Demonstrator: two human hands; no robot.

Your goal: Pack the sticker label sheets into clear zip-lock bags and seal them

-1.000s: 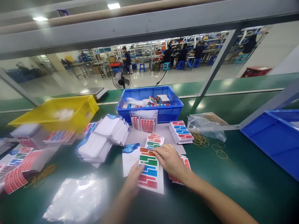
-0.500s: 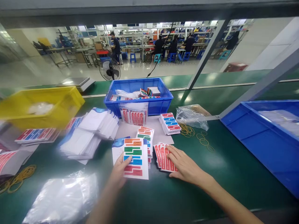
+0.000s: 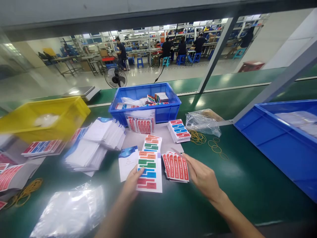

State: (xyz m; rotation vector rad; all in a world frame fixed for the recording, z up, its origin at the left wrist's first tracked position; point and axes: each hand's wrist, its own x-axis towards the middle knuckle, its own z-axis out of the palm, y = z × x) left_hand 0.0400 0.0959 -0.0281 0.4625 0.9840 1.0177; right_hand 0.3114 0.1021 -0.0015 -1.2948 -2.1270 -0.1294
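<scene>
My left hand [image 3: 133,181] grips a white label sheet [image 3: 149,172] printed in orange, green, blue and red, thumb on its face. Partly under its left edge is a white card with a blue top [image 3: 128,164]. Behind it, similar multicoloured sheets [image 3: 152,144] lie in a pile. To the right, a fanned stack of red label sheets [image 3: 175,167] rests on the bench. My right hand [image 3: 203,176] is closed at the stack's upper right edge, pinching a thin sheet seen nearly edge-on; its fingertips are partly hidden.
A blue bin [image 3: 145,112] stands behind, a yellow bin [image 3: 71,112] at left, another blue bin [image 3: 279,135] at right. Around are white booklets [image 3: 85,153], a red-and-blue label stack [image 3: 178,129], rubber bands [image 3: 197,137], clear plastic bags [image 3: 71,211] and a plastic bag [image 3: 203,121].
My right hand has gone from fingers resting on the red stack to a pinch at its upper right edge. My left hand's sheet has shifted slightly right, uncovering more of the blue-topped card.
</scene>
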